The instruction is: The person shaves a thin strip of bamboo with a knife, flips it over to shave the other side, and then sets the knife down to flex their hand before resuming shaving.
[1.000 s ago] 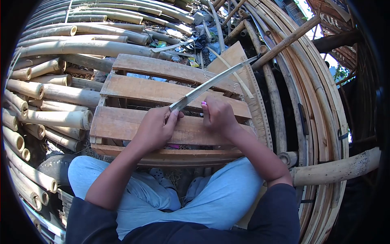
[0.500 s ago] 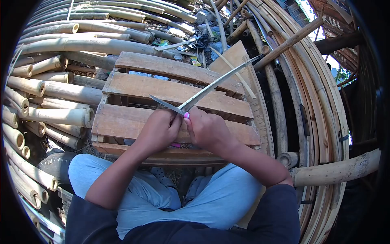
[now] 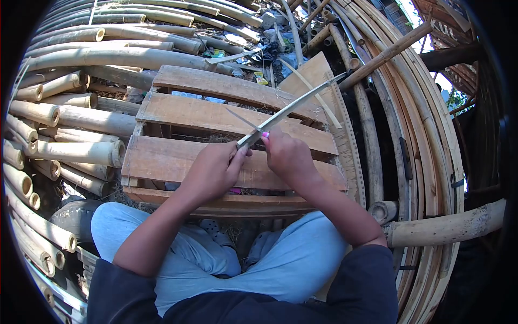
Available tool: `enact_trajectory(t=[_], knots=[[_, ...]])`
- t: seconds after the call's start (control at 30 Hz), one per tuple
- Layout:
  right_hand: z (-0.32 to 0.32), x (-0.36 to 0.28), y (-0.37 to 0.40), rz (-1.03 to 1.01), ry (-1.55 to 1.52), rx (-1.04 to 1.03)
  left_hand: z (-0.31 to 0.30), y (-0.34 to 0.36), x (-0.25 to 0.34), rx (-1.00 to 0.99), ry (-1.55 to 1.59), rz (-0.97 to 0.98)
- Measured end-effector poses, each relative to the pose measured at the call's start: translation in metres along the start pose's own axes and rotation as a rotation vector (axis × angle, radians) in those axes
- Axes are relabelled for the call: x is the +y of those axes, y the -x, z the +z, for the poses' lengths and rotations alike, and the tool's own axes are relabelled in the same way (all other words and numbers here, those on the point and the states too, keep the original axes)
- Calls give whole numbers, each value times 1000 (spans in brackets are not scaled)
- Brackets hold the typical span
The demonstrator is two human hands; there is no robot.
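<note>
My left hand point(image 3: 217, 168) is closed around the near end of a long split bamboo strip point(image 3: 297, 105), which slants up to the right over a slatted wooden bench point(image 3: 170, 156). In my right hand point(image 3: 291, 156) is a knife point(image 3: 244, 117) with a bit of pink showing at its handle. Its thin blade crosses the strip just beyond my left hand and points to the upper left. The fingers of my right hand hide most of the knife handle.
Cut bamboo poles point(image 3: 89, 121) are piled on the left and at the back. Long split lengths point(image 3: 421, 146) run along the right, with a thick bamboo pole point(image 3: 448, 225) jutting over them. Behind the bench lies litter point(image 3: 264, 54). A flat board point(image 3: 310, 81) leans at its right.
My right hand and the knife have moved up and to the right along the strip, away from my left hand. My left hand has barely moved.
</note>
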State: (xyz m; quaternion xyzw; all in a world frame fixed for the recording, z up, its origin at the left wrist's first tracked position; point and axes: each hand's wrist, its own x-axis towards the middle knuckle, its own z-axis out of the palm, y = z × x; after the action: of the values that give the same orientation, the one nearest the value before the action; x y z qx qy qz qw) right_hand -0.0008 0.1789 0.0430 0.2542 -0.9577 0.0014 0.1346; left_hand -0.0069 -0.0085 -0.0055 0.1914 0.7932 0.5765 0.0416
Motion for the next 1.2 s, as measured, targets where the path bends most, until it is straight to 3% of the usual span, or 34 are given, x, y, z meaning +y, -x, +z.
enact_trajectory(t=[0.27,0.33,0.4,0.47,0.53,0.67,0.77,0.87,1.2], knots=[[3,12,-1,53,101,-6,-3,-3,8,-9,25,-40],[-14,-11,6,-150,20,22,-11,-6,17,-21,-5,-61],[-3,2,3,-74,14,-10,-8,0,15,-62,-24,-102],[8,15,1,27,42,28,-2,-3,7,11,37,-5],[0,5,2,-51,57,-8,-11,-6,14,3,8,-21],[9,25,2,74,157,39,-3,-2,11,-18,25,-68],[-6,5,6,-132,4,-17,-1,-1,0,50,-2,41],[15,31,-4,-76,142,64,-1,-3,9,19,62,-51],[0,19,4,-140,-38,47,-2,2,5,-15,-10,-70]])
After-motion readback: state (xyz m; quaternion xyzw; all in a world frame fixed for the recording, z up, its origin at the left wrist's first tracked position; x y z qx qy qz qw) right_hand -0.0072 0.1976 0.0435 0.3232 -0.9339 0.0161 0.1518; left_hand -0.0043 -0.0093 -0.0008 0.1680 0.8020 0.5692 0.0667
